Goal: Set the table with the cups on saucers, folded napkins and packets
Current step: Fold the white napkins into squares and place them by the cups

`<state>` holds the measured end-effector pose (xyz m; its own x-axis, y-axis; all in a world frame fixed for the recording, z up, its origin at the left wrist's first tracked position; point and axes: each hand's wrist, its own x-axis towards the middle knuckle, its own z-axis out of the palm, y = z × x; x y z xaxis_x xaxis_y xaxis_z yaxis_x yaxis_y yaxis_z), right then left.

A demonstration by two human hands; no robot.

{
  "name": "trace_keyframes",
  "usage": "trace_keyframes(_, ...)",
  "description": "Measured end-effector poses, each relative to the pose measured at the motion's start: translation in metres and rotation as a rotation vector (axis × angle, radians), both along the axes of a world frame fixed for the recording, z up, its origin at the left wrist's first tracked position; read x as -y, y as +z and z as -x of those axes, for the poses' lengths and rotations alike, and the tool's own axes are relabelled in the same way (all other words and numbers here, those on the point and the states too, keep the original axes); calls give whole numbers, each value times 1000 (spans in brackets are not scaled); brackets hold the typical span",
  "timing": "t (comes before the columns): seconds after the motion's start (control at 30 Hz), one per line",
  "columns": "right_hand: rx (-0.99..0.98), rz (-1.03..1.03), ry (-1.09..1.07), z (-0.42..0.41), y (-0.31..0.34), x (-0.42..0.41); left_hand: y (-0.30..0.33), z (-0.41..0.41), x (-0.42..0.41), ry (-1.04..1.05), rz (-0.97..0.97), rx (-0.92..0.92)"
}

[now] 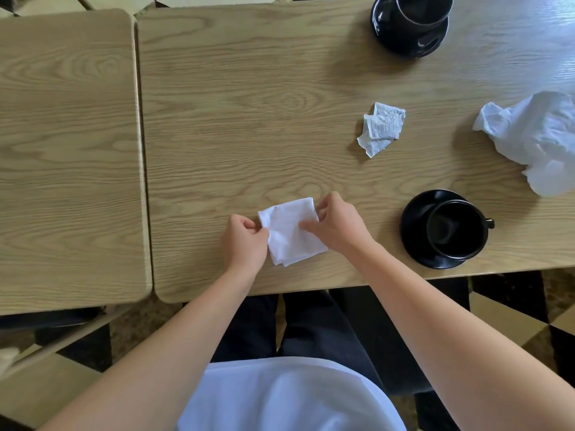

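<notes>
The person stood at the near edge of the tabletop, both hands on a white napkin folded to a small square and lying flat close to that edge. The left hand pinched the napkin's left edge between thumb and curled fingers; the right hand had its fingers closed around the far right corner, with the thumb pressing down on the cloth.

The layers at the napkin's near corner sat uneven, so a tug from either hand could have slid them apart and spoiled the fold. Being so near the edge, it might also have been dragged off.

To the right, a black cup sat on its saucer, off centre toward the right rim; a knock from the right forearm could have shifted it. The packets lay in a loose crumpled heap mid-table, not yet placed.

A second cup and saucer were cut off by the top of the view. The crumpled white thing at the right edge was probably another unfolded napkin, though it ran out of sight and I could not be sure. The print on the packets was too small to read.
</notes>
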<state>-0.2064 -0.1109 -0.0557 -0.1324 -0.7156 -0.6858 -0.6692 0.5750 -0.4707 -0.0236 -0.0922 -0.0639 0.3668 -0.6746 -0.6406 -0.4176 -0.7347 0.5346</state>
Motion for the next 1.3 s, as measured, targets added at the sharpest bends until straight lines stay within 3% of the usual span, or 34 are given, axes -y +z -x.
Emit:
trace_keyframes(0.13, 52, 3, 18, -4, -6, -7, 6, 7, -3, 3, -65, -198)
trace_keyframes(0.27, 51, 28, -108, 21, -3, -23, 9, 31, -5, -40, -68, -297)
trace_keyframes(0.47, -109, 68, -274, 77, 8, -63, 7, 96, -11, -270, -46, -354)
trace_keyframes(0.67, -262, 154, -236, 79, 8, -68, 1, 119, -12, -421, 38, -160)
trace_keyframes(0.97, -159, 122, -174, 74, 0, -63, 9, 88, -8, -565, 26, -25)
trace_keyframes(1.07, -341, 145, -17, 73, 0, -61, 17, 85, -10, -883, 210, 232)
trace_keyframes(1.13, -506, 298, 172, 73, 2, -66, 20, 89, -15, -1109, 400, 366)
trace_keyframes(1.23, -504, 596, 402, 69, -2, -83, 13, 94, -24, -1395, 549, 465)
trace_keyframes(1.3, -444, 584, 489, 68, -9, -96, 2, 91, -28, -1530, 497, 532)
